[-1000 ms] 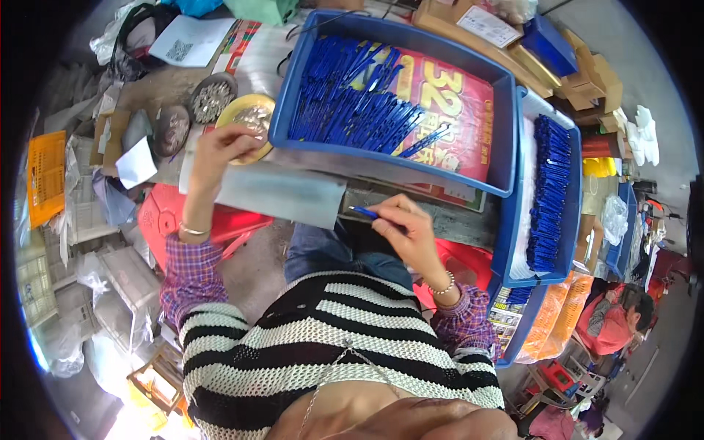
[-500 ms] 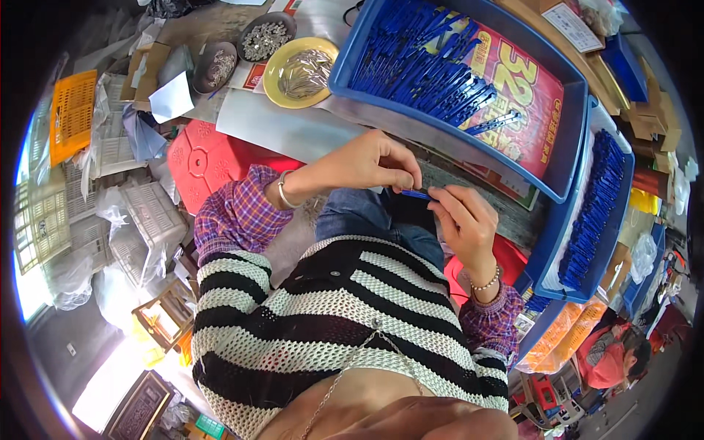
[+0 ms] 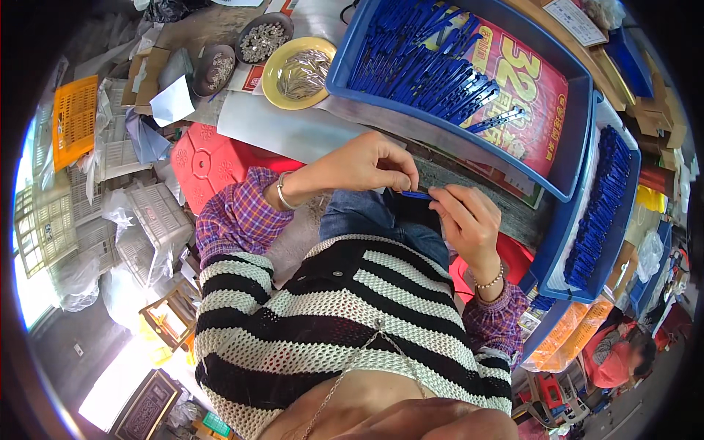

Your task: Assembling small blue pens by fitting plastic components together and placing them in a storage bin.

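- Above the lap (image 3: pixel 352 216), I see right hand (image 3: pixel 471 221) pinching blue piece (image 3: pixel 417 195), apparently keeping its end accessible.
- Left hand (image 3: pixel 369 163): fingertips narrow; contents I cannot tell.

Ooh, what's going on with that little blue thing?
A person is holding a thin blue piece in the fingers of the right hand. The left hand is at its other end, though whether it grips is hard to see. In front, many blue pieces lie in a blue tray. A yellow bowl of small shiny parts sits left of it.
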{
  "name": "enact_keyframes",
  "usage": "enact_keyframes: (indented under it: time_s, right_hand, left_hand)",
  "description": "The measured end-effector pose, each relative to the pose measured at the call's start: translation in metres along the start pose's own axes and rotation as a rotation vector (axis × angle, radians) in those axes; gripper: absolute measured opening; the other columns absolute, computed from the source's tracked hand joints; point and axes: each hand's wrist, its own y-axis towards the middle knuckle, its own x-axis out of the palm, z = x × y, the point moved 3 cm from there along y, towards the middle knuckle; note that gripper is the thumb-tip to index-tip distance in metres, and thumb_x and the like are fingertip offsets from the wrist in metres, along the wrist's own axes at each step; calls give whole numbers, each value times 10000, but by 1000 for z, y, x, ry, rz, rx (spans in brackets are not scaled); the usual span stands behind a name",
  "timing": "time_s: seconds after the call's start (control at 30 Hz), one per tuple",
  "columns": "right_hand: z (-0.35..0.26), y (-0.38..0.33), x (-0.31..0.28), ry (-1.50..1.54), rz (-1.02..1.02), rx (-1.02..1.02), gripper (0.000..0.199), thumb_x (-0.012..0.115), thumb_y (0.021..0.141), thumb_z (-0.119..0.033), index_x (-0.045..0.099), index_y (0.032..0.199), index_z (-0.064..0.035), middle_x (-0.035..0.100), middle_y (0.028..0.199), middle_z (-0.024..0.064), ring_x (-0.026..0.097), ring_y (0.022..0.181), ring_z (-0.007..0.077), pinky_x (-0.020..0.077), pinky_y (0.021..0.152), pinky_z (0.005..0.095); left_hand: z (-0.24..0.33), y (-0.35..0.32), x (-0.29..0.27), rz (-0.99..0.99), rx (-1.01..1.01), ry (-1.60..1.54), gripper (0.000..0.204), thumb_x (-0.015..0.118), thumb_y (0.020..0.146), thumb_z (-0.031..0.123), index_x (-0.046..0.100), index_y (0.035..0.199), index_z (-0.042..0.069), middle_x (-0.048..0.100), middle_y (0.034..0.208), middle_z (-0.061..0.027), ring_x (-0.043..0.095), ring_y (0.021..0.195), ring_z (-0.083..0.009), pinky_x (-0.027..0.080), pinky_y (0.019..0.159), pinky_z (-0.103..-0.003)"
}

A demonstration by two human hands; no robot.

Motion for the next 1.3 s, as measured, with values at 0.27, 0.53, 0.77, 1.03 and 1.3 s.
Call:
enact_keyframes:
  time_s: [0.27, 0.53, 0.77, 1.03, 1.3]
  right_hand:
    - [1, -1, -1, -4, -5, -17, 215, 721, 640, -41, 667, 848, -48, 599, 770, 61, 579, 619, 214, 445, 535, 302]
    - [2, -3, -2, -75, -1, -20, 216, 713, 639, -34, 672, 850, -54, 591, 765, 51, 566, 615, 203, 435, 541, 299]
    - [11, 0, -2, -226, 102, -60, 208, 698, 639, -44, 681, 844, -74, 583, 767, 20, 557, 620, 164, 417, 531, 287]
    - [17, 0, -2, -168, 103, -4, 214, 704, 635, -24, 683, 842, -72, 593, 776, 35, 575, 648, 188, 445, 568, 299]
    - [15, 4, 9, 309, 20, 273, 165, 718, 667, -21, 675, 826, -24, 613, 777, 92, 603, 681, 216, 479, 611, 298]
  left_hand:
    - [14, 1, 2, 26, 112, 263, 89, 644, 750, 50, 670, 831, 23, 662, 761, -57, 617, 677, -142, 471, 632, -264]
    - [21, 0, 10, 104, 336, 547, 95, 626, 753, 96, 634, 827, 35, 625, 759, -84, 594, 723, -288, 465, 645, -360]
    - [18, -5, 16, 194, 254, 485, 191, 623, 755, 19, 632, 945, 4, 633, 811, -113, 619, 742, -253, 485, 651, -327]
    - [2, -2, 13, 131, 163, 249, 303, 536, 784, -42, 627, 1066, 20, 649, 932, -108, 629, 808, -186, 491, 701, -279]
    - [-13, -12, 12, 97, 159, -232, 244, 611, 758, -62, 658, 991, -7, 627, 937, -91, 596, 859, -162, 473, 746, -258]
